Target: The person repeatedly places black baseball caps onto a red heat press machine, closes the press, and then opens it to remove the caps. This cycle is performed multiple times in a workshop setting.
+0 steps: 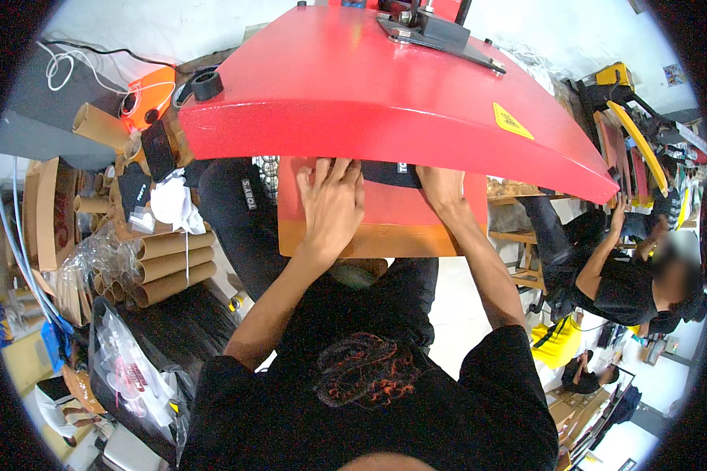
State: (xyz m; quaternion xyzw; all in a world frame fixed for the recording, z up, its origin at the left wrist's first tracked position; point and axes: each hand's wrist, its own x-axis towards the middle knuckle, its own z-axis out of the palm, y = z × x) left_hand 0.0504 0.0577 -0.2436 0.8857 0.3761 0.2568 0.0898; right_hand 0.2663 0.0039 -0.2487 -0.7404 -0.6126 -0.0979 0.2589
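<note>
A dark fabric piece with a white-printed patch lies on the pink pad of what looks like a heat press, between the two hands and partly beneath the red upper platen. It should be light, soft and limp, hard to damage but quick to wrinkle or slide askew, so it is probably best held by its side edges, flat and clear of the printed patch. The left hand rests palm-down just to its left, fingers slightly parted and no closed grip visible; the right hand lies along its right edge, but I cannot tell whether those fingers pinch it or merely press, since the platen hides their tips. The platen also covers the cloth's far side, leaving its full outline and any layers unclear. Left of the left hand is a black item with a white label, too merged with the dark clothing to identify, and farther left and nearer the body lie cardboard tubes. Well right of the right hand, a co-worker's hand shows small and partly indistinct.
</note>
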